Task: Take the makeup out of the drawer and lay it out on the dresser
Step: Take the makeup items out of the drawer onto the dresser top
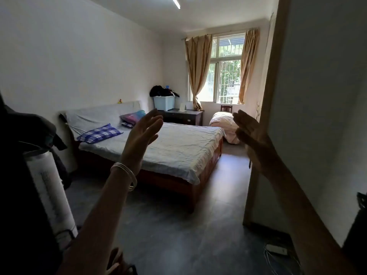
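I stand at a bedroom doorway with both arms raised in front of me. My left hand (140, 135) is held up with straight fingers, palm facing right, and holds nothing; thin bangles circle its wrist. My right hand (251, 133) is raised the same way, palm facing left, empty, in shadow. Far across the room, a dark wooden dresser (183, 116) with drawers stands under the window, beyond the bed. Its drawers look closed. No makeup is visible.
A bed (168, 147) with a pale sheet and checked pillows fills the middle. A light blue storage box (164, 103) with dark clothes sits on the dresser's left end. A wall corner (264, 124) is on my right, a white cylindrical appliance (49, 191) on my left. A power strip (277, 250) and cables lie on the grey floor.
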Action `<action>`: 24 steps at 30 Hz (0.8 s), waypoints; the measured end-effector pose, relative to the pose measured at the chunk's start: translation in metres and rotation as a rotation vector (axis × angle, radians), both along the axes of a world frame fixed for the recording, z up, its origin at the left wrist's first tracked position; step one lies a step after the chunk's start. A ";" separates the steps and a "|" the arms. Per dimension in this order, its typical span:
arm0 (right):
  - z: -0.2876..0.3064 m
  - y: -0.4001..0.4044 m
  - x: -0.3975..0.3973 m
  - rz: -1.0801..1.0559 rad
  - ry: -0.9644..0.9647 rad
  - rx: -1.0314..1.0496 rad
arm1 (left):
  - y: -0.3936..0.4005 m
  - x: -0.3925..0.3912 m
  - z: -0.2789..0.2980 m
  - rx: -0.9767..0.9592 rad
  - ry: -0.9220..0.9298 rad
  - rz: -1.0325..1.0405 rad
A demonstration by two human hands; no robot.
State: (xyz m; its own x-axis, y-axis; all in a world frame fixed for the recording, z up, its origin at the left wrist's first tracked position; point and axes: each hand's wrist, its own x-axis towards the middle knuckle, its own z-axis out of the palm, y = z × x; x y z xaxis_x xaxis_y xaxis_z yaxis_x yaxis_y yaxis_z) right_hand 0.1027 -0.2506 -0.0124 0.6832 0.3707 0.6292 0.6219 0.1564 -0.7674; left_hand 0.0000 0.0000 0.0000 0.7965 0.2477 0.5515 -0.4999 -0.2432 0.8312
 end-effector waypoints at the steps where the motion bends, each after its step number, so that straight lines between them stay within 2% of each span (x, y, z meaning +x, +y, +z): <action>1: -0.002 0.002 0.005 -0.007 0.016 0.011 | 0.000 0.007 -0.003 -0.018 -0.006 -0.001; 8: -0.036 0.011 0.094 0.027 0.071 -0.028 | 0.010 0.095 -0.040 -0.067 0.024 -0.021; 16: -0.018 0.023 0.247 0.023 0.019 -0.017 | 0.015 0.250 -0.017 -0.064 -0.004 -0.037; 24: -0.028 0.044 0.396 0.080 0.077 0.039 | 0.035 0.394 -0.043 -0.073 0.014 -0.035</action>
